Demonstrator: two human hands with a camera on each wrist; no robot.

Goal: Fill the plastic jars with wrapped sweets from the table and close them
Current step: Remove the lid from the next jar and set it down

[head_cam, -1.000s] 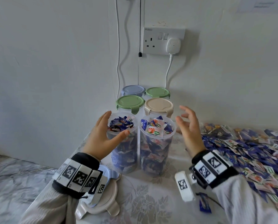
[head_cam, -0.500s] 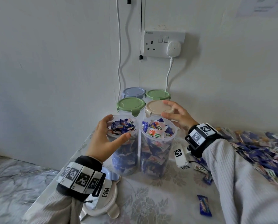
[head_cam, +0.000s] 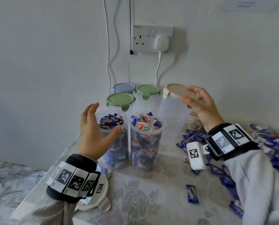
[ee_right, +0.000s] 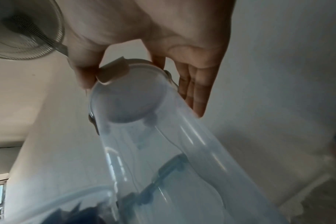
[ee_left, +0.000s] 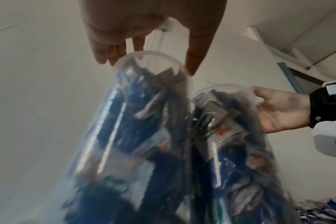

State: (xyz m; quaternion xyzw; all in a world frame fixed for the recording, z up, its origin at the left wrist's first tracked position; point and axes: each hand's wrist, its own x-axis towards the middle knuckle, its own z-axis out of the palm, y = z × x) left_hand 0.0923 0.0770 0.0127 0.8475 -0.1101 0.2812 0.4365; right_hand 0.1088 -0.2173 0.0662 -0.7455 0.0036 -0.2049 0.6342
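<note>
The right hand [head_cam: 202, 108] grips an empty clear jar [head_cam: 172, 117] by its top, thumb and fingers curled round the rim of the beige lid [head_cam: 181, 92] that sits on it. The jar is lifted and tilted: its long axis leans, with the lid toward 1 o'clock and the base toward 7 o'clock in the head view. In the right wrist view [ee_right: 144, 45] the fingers clasp the lid [ee_right: 125, 71] with the jar body [ee_right: 173, 159] running away below.

The left hand [head_cam: 93, 133] is spread, fingers straight and loose, cupped around the left open jar [head_cam: 114, 140] without closing; the thumb tip [head_cam: 117, 129] lies at the near rim, and whether the fingers touch the far side cannot be told. That jar stands upright, long axis vertical, packed with wrapped sweets [head_cam: 111, 121]. Just beside it at 3 o'clock, the right open jar [head_cam: 146, 140] also stands upright and full, sweets heaped above its rim.

Behind them at 12 o'clock stand three closed jars, upright: a green-lidded jar [head_cam: 120, 100], a second green-lidded jar [head_cam: 147, 90] and a blue-lidded jar [head_cam: 124, 88]. Loose sweets [head_cam: 265, 143] lie spread over the worktop [head_cam: 143, 200] at 3 o'clock, one blue sweet [head_cam: 192, 194] apart from them. A loose white lid [head_cam: 101, 202] lies under the left wrist at 7 o'clock.
</note>
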